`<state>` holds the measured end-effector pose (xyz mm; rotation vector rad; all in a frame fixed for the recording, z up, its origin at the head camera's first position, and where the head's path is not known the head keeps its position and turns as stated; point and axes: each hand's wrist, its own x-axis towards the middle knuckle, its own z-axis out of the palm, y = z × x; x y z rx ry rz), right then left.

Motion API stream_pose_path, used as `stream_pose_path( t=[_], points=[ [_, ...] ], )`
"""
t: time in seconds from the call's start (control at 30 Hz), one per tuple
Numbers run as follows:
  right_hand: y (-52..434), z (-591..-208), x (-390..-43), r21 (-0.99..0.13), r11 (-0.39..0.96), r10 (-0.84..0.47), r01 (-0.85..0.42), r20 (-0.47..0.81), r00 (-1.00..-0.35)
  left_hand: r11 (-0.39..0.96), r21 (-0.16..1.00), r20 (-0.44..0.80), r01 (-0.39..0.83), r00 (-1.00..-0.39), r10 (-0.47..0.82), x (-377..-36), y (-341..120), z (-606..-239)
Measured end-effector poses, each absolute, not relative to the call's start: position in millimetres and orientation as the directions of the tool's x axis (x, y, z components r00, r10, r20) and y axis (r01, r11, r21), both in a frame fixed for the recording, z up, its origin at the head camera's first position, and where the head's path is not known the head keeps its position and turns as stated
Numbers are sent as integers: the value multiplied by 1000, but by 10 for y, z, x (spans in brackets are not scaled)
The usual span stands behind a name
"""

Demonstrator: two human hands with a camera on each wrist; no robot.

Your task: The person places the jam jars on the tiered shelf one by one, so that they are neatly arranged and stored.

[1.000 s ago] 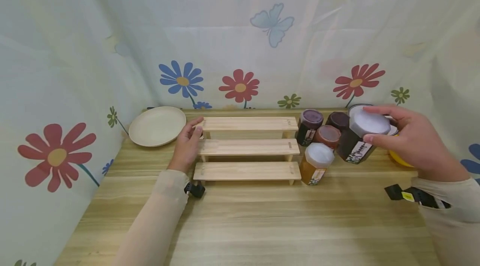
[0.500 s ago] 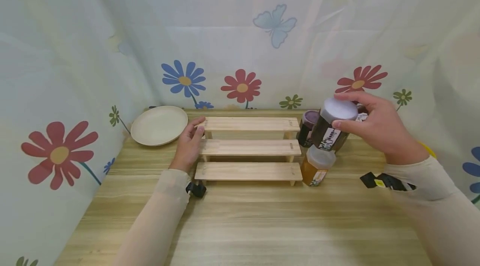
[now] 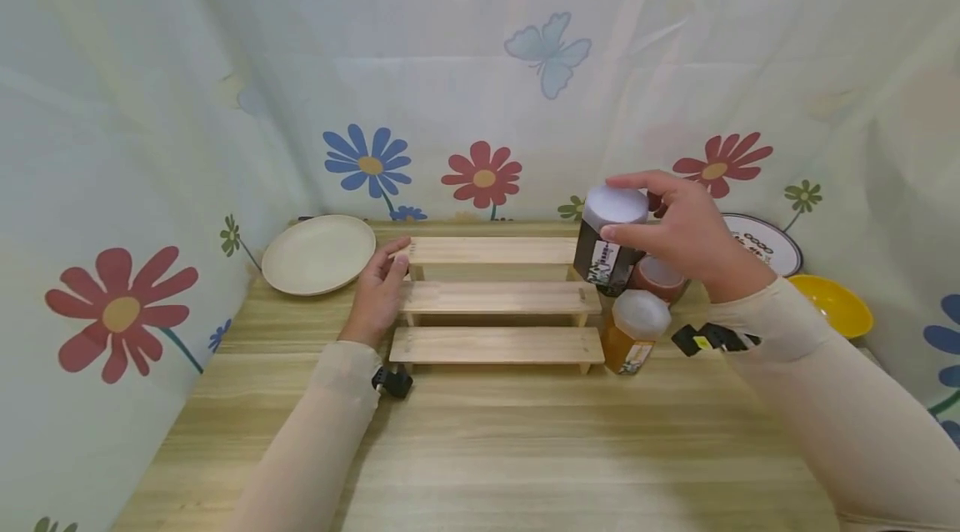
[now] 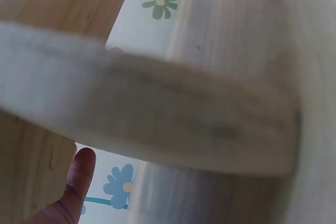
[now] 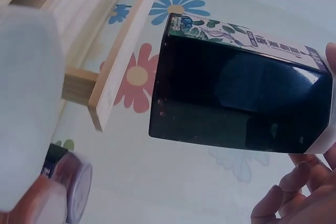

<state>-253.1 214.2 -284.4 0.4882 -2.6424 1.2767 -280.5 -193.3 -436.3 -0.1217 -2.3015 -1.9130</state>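
One jar (image 3: 609, 244) above shelf (image 3: 495, 249) edge

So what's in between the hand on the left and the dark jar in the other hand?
In the head view, the wooden step shelf fills that stretch: the left hand rests on one end, and the dark jar hangs over the other.

dark jar (image 3: 606, 253): glossy, paper label | stepped shelf (image 3: 495, 296): matt bare wood

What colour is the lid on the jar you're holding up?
White, on a dark jar gripped by the right hand. The lid shows best in the head view.
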Motion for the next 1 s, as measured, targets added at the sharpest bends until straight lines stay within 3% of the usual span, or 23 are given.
stream_pose_path(
  t=[0.67, 1.0],
  points=[
    [1836, -2930, -2811, -797, 518, -239, -311, 215, -947, 208, 962, 192, 176, -980, -60, -3017, -2021, -4677],
    [1807, -2986, -2898, -766, 585, -240, -266, 150, -959, 213, 963, 184, 166, -980, -70, -2981, -2009, -4630]
  ],
)
